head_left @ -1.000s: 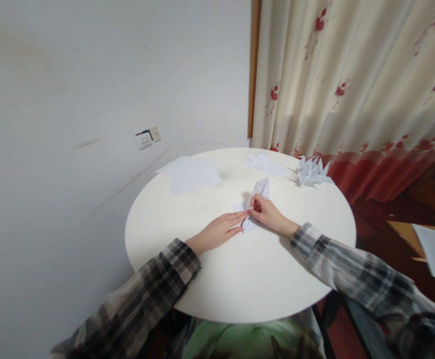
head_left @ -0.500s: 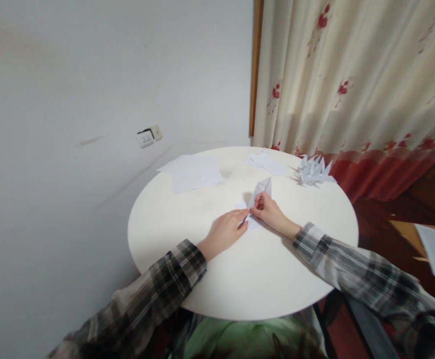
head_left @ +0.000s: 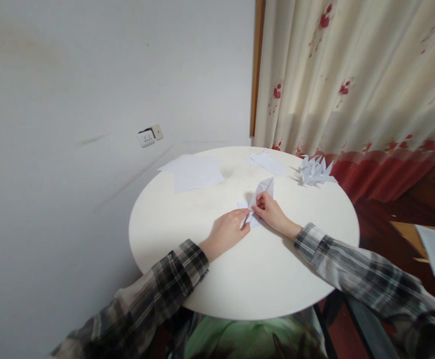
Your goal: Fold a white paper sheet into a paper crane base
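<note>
A partly folded sheet of white paper (head_left: 265,186) lies between my hands near the middle of the round table. One flap of it stands up, pointing away from me. My right hand (head_left: 270,209) pinches this raised part between thumb and fingers. From the left, my left hand (head_left: 229,230) holds the paper's lower part, its thumb and fingers closed on the edge. My fingers hide some of the folds where the two hands meet.
On the white round table (head_left: 239,284), large paper sheets (head_left: 198,173) lie at the back left and smaller sheets (head_left: 267,162) at the back. A cluster of folded paper pieces (head_left: 314,172) stands at the back right. A wall borders the left, a curtain (head_left: 352,99) the right.
My left thumb has shifted slightly at the paper's lower edge. My right hand keeps its pinch, and the whole view has moved a little.
</note>
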`<move>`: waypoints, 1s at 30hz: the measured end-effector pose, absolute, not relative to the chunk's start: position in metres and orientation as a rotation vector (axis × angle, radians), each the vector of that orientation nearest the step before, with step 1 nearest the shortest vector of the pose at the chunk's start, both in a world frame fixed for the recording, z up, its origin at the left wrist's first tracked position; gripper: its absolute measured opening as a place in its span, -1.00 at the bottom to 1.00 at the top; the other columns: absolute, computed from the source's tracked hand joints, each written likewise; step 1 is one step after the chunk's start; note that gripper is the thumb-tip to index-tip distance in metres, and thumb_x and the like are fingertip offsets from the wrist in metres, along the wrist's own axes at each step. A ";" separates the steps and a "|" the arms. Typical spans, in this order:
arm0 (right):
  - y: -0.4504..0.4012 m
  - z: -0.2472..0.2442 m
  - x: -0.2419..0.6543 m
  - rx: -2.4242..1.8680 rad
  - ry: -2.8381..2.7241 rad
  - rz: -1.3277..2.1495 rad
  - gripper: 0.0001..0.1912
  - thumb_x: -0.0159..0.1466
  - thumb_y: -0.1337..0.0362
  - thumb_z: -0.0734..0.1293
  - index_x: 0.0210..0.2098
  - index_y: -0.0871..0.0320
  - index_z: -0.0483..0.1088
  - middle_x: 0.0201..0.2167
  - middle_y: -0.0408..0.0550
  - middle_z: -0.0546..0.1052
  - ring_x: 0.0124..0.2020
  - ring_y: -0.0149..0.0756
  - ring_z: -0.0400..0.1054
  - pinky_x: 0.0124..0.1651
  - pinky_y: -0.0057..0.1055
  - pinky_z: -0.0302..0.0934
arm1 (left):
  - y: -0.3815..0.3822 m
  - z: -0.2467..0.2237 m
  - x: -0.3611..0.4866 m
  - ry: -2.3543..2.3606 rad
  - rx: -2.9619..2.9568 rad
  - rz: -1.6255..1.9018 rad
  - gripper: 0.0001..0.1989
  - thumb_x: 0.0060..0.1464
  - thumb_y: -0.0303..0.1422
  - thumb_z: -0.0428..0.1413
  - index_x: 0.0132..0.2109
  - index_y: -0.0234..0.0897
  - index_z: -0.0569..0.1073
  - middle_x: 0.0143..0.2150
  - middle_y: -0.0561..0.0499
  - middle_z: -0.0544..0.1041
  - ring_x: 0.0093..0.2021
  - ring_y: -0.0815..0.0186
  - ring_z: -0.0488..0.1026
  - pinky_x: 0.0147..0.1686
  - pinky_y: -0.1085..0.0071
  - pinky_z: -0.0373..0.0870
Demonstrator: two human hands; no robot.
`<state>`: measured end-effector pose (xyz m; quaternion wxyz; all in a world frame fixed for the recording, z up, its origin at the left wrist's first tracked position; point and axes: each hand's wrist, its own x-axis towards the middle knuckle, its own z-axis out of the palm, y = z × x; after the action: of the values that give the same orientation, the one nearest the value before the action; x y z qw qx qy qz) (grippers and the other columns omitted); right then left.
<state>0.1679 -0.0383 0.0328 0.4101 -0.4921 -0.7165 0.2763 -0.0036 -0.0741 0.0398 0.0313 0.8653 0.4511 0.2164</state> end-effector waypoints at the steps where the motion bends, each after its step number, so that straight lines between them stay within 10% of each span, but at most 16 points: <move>1: -0.038 0.032 0.168 -1.238 -1.809 0.685 -0.83 0.12 0.29 0.21 -0.32 0.11 0.09 -0.53 -0.21 0.34 -0.55 -0.37 0.26 -0.47 -0.44 0.13 | -0.074 0.040 -0.003 1.407 2.672 0.661 -0.66 0.10 -0.38 -0.04 0.04 -0.25 0.34 0.01 -0.03 0.45 -0.02 0.24 0.40 0.03 0.33 0.29; 14: -0.038 0.033 0.167 -1.264 -1.826 0.618 -0.86 0.12 0.31 0.21 -0.33 0.12 0.11 -0.52 -0.18 0.34 -0.54 -0.37 0.24 -0.47 -0.44 0.13 | -0.083 0.049 0.002 1.589 2.690 0.558 -0.91 0.11 -0.40 -0.05 -0.22 -0.27 0.29 -0.26 -0.06 0.45 -0.26 0.22 0.43 -0.26 0.35 0.38; 30: -0.036 0.032 0.167 -1.256 -1.814 0.626 -0.85 0.12 0.30 0.22 -0.34 0.12 0.11 -0.52 -0.19 0.33 -0.54 -0.37 0.24 -0.47 -0.44 0.13 | -0.076 0.049 -0.006 1.293 2.672 0.667 -0.92 0.05 -0.48 -0.04 -0.37 -0.24 0.30 -0.12 -0.03 0.44 -0.07 0.25 0.37 -0.03 0.32 0.31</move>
<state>0.1673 -0.0362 0.0322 0.4115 -0.4993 -0.7208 0.2487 -0.0055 -0.0762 0.0489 0.0497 0.8772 0.4245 0.2189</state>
